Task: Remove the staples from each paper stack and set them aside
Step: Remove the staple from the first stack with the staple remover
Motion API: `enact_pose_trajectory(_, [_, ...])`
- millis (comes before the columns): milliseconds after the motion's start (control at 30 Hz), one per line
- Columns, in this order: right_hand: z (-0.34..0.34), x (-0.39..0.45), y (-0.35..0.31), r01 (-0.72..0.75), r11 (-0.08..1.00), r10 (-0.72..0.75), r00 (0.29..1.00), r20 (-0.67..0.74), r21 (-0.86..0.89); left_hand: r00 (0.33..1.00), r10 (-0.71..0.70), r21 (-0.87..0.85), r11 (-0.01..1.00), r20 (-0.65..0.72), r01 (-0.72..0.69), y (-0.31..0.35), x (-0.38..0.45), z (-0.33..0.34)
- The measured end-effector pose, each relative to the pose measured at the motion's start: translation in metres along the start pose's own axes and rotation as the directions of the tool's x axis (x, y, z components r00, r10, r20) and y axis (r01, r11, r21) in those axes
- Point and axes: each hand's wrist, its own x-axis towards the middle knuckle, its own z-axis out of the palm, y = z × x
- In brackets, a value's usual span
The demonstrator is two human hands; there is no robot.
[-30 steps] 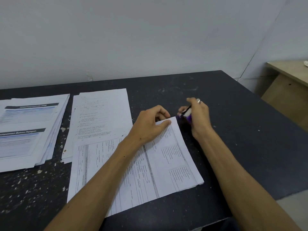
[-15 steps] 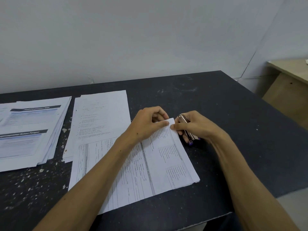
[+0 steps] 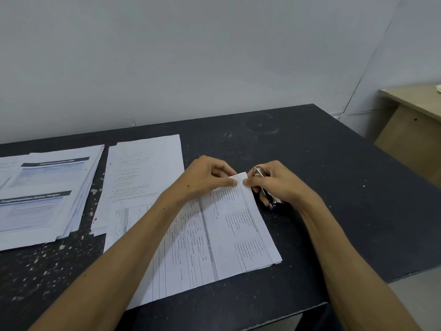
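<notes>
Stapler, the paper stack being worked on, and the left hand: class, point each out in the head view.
stapler (image 3: 269,196): head view, on its metal body below the fingers.
paper stack (image 3: 241,237): head view, on the printed top sheet.
left hand (image 3: 205,177): head view, on the back of the hand.

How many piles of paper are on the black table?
3. A fanned pile with blue-banded printed sheets at the far left, a plain white text pile beside it, and the white form stack under both hands.
</notes>
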Motion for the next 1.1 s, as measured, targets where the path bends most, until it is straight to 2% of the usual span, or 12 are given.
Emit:
enact_pose_trajectory(533, [-0.002,0.0,0.001,-0.006,0.998,0.01,0.998,0.063,-0.059,0.999,-0.027,-0.034,0.999,0.041,0.028,-0.002,0.001,0.0])
enact_pose_trajectory(933, [0.003,0.001,0.002,0.039,0.999,-0.039,0.999,-0.004,-0.011,1.0,-0.011,-0.051,0.999,0.01,0.012,-0.005,-0.001,0.007])
enact_pose_trajectory(1033, [0.004,0.002,0.001,0.026,0.996,-0.015,0.991,-0.133,0.08,1.0,-0.01,-0.081,0.997,-0.01,0.009,-0.006,-0.003,0.008])
enact_pose_trajectory(1100, [0.007,0.006,-0.001,0.028,0.955,0.068,0.948,-0.31,0.295,0.999,-0.003,-0.121,0.993,-0.032,-0.001,-0.009,-0.006,0.01])
